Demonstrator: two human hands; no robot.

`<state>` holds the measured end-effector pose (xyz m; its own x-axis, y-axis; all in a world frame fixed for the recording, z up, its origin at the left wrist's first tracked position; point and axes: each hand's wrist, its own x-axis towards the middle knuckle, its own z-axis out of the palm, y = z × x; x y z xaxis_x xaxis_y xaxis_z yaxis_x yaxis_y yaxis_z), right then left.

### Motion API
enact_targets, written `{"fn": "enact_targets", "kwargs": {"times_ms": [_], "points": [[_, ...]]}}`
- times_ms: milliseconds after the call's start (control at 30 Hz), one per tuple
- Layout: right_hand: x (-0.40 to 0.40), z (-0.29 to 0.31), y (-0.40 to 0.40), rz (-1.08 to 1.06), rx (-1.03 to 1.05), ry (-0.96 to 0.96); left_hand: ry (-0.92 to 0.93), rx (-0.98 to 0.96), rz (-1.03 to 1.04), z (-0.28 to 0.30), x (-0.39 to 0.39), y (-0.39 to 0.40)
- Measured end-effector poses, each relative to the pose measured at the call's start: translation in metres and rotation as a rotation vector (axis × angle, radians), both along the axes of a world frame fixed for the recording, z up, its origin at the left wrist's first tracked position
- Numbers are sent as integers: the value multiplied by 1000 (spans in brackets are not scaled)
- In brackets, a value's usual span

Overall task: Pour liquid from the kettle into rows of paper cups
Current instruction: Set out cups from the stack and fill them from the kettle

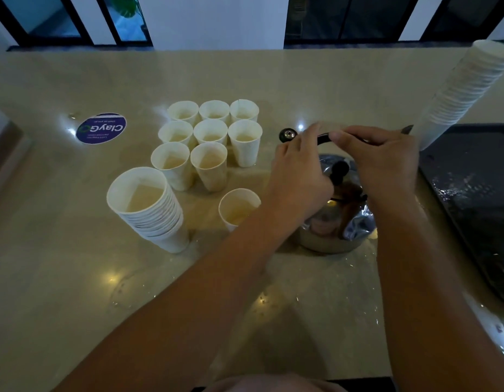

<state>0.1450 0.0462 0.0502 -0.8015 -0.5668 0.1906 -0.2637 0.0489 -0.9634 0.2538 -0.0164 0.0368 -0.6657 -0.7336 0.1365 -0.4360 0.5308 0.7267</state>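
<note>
Head view: kettle (334,222) upright, spout (287,134) far-left.

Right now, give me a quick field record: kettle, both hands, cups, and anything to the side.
kettle: steel kettle standing upright on the counter, lid on
left hand: left hand on the kettle's black handle
right hand: right hand gripping the same handle
arranged cups: eight cups in rows, liquid inside
single cup: lone cup nearest the kettle, liquid inside
stacks: short stack at left, tall stack at right
tray: dark tray, right edge
</note>
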Motion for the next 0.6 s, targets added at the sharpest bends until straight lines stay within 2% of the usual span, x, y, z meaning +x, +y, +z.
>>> {"fn": "enact_targets", "kwargs": {"times_ms": [300, 467, 533, 600], "points": [[-6, -17, 4, -89, 31, -33, -35, -23, -18, -16, -14, -5], [-7, -18, 4, -108, 195, 103, -27, -42, -41, -11, 1, -3], [-4, -14, 5, -151, 279, 292, 92, -58, -5, -6, 19, 4], [4, -2, 4, -117, 224, 358, 304, -98, 55, -2, 45, 13]]}}
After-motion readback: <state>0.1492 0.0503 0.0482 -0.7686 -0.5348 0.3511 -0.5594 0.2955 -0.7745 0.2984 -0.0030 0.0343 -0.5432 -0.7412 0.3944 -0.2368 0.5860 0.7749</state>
